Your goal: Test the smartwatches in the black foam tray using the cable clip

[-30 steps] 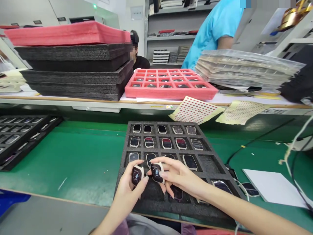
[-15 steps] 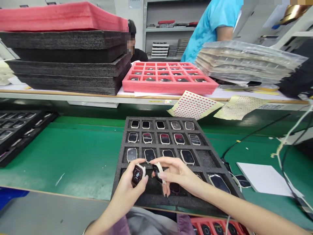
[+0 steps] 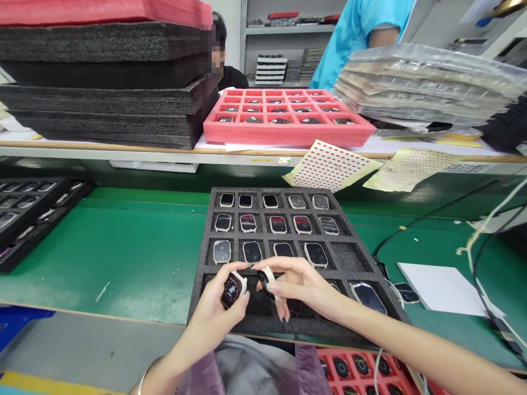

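Observation:
Over the front part of a black foam tray [image 3: 197, 258], my left hand [image 3: 220, 307] grips a watch with a lit screen [image 3: 233, 289], its pale case side facing right. Close beside it, my right hand [image 3: 300, 285] pinches a second watch [image 3: 267, 282], turned nearly edge-on. Fingertips of both hands come close between the two watches. Rows of square watch faces, such as a dark one [image 3: 316, 254], lie in the tray's compartments; one compartment [image 3: 349, 257] in the third row holds nothing. My hands hide part of the front row.
A pink foam tray [image 3: 288, 134] and stacked black foam [image 3: 99, 101] stand on the shelf. Another black tray [image 3: 61, 211] lies left. White paper [image 3: 444, 288] and cables [image 3: 473, 263] are at right. A red tray [image 3: 349, 356] is below the bench edge. Two people are behind the shelf.
The view has shifted, so the shelf and tray appear slightly higher. Both hands still hold their watches, with the left one's watch tilted a little more.

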Demonstrator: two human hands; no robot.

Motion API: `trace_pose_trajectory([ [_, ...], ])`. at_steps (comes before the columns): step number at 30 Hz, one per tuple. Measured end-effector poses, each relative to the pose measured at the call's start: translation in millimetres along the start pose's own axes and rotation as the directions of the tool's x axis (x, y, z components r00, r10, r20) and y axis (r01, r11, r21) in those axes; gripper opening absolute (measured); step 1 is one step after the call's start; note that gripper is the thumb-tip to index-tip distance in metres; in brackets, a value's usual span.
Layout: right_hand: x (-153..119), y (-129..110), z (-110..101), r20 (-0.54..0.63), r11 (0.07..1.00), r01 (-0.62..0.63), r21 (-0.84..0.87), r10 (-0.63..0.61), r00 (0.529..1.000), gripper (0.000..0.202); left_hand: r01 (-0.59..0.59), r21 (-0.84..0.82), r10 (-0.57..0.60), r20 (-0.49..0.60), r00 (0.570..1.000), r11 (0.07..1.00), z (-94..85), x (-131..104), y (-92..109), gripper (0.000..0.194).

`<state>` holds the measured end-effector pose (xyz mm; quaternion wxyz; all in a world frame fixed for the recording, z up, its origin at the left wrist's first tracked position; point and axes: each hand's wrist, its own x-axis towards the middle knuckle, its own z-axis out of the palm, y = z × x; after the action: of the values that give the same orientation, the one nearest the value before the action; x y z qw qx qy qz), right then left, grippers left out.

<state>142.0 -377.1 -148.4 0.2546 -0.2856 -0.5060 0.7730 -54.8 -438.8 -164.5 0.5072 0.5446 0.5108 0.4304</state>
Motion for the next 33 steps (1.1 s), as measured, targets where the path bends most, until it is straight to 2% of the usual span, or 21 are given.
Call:
trace_pose_trajectory([
  [4,-1.3,-2.4,0.8,-0.010,1.000,0.012,0.007,-0.011,1.000,0.038,0.023,0.010,-0.023,-0.039,0.999,1.000,0.3,-1.4,0.2,0.041],
  [9,-3.3,-3.8,0.6,-0.021,1.000,0.016,0.009,-0.016,1.000,0.039,0.030,0.020,-0.029,-0.013,0.999,0.999,0.5,-1.8,-1.4,0.040],
  [13,-4.2,-5.0,0.6,-0.005,1.000,0.020,0.001,-0.020,1.000,0.040,0.026,0.022,-0.024,-0.065,0.998,0.999,0.9,-1.0,-0.8,0.041],
  [20,-4.2,-8.6,0.7,-0.012,1.000,0.024,0.003,-0.024,1.000,0.038,0.052,-0.015,-0.053,-0.083,0.995,0.999,1.3,-4.1,4.6,0.040],
  [33,-4.7,-5.2,-1.6,-0.008,0.999,0.038,-0.013,-0.039,0.999,0.040,-0.008,0.031,0.012,-0.134,0.991,0.999,1.2,-4.3,-2.2,0.036],
])
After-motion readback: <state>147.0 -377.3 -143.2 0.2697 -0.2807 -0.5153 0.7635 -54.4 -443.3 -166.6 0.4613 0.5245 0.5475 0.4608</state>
